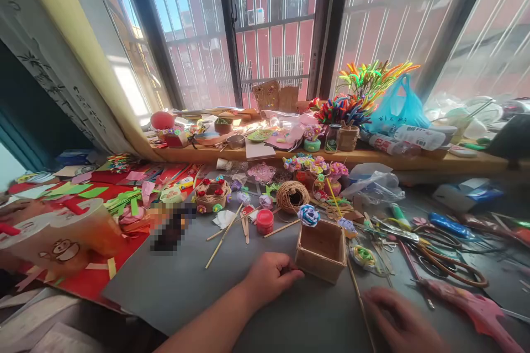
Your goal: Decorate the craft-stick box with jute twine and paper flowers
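Observation:
A small square brown box (pixel 321 270), open at the top, stands on the grey table. My left hand (pixel 269 281) rests at the box's near left corner, its fingers curled and thumb tip close against the wall; whether anything is in them is hidden. A blue and white rose (pixel 308 215) sits at the box's back left rim, and a pale purple flower (pixel 346 225) lies by its back right corner. My right hand (pixel 397 314), smeared by motion, is low at the right, close beside a long thin stick (pixel 359 292). Its grip is not clear.
A pink glue gun (pixel 467 303) and scissors (pixel 397 230) lie at the right. Behind the box are a twine ball (pixel 292 197), a red jar (pixel 264 222) and several sticks. A flower-trimmed basket (pixel 213 196) stands farther left. Paper strips cover a red mat (pixel 136 237).

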